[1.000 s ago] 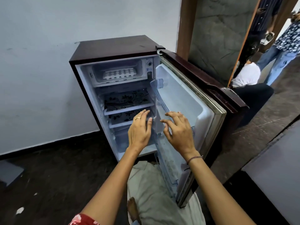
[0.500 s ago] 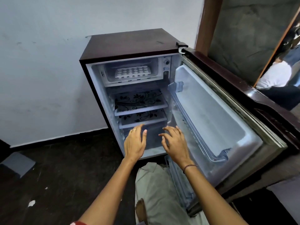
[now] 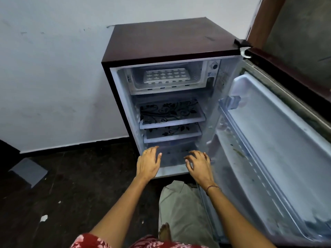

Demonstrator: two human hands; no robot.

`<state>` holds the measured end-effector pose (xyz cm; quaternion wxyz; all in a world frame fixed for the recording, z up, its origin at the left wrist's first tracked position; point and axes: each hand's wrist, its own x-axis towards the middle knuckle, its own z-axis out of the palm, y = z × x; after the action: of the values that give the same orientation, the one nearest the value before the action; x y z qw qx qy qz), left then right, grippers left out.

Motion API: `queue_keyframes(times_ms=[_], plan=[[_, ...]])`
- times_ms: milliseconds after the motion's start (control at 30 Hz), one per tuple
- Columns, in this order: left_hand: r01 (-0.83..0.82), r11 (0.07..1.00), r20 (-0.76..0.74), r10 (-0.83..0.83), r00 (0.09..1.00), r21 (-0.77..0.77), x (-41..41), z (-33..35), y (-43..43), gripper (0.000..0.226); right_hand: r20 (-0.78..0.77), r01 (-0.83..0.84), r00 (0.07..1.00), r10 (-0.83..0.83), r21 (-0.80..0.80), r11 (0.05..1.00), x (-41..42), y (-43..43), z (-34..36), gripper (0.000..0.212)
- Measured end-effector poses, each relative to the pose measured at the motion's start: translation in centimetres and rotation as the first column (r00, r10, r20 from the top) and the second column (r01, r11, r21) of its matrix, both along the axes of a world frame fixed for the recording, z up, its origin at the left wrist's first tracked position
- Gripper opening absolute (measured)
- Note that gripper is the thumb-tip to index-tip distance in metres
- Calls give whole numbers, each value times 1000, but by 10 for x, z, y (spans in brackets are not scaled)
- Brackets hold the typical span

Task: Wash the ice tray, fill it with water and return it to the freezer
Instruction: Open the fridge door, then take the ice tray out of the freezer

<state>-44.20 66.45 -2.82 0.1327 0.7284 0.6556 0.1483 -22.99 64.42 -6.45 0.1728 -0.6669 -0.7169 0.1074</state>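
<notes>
Reach is what we need now: the ice tray (image 3: 165,76) lies in the freezer compartment (image 3: 196,71) atop the fridge (image 3: 170,38), while our left hand (image 3: 148,162) and right hand (image 3: 198,165) hover low, fingers (image 3: 152,149) loosely spread, empty. We should raise both and draw it out level.

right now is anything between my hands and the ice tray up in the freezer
Nothing visible does. The fridge door is swung wide, and the ice tray lies in the freezer box at the top, no flap seen across it. The left hand and right hand hover empty, low out front.
</notes>
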Motion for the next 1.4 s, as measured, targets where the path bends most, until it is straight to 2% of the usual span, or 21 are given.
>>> queue_keyframes(times_ms=[267,533,700,833,967,1100,1200,1300,1400], plan=[[24,999,14,-24,1000,-35,-14,5,56,45,-63,57,996,-55,19,998,-26,52,10,27],[10,1000,77,-12,997,27,-6,38,123,47,-125,142,983,-131,88,986,-18,130,41,28],[-15,996,92,7,996,93,3,52,179,49,-225,211,958,-180,123,970,-10,195,65,29],[-72,990,100,60,993,119,10,61,230,51,-200,239,956,-214,113,964,-2,254,84,37],[-130,981,127,112,986,144,18,68,284,51,-284,275,928,-240,90,957,4,310,93,39],[-303,941,202,270,941,152,24,77,328,55,-283,356,904,-321,78,931,4,346,97,47],[-379,908,207,341,917,181,23,83,352,55,-238,421,894,-379,157,893,7,368,103,46],[-397,904,253,351,902,160,19,85,373,56,-192,409,908,-374,198,891,6,392,109,48],[-423,900,299,377,877,104,17,88,381,51,-204,392,912,-357,172,904,1,406,113,47]])
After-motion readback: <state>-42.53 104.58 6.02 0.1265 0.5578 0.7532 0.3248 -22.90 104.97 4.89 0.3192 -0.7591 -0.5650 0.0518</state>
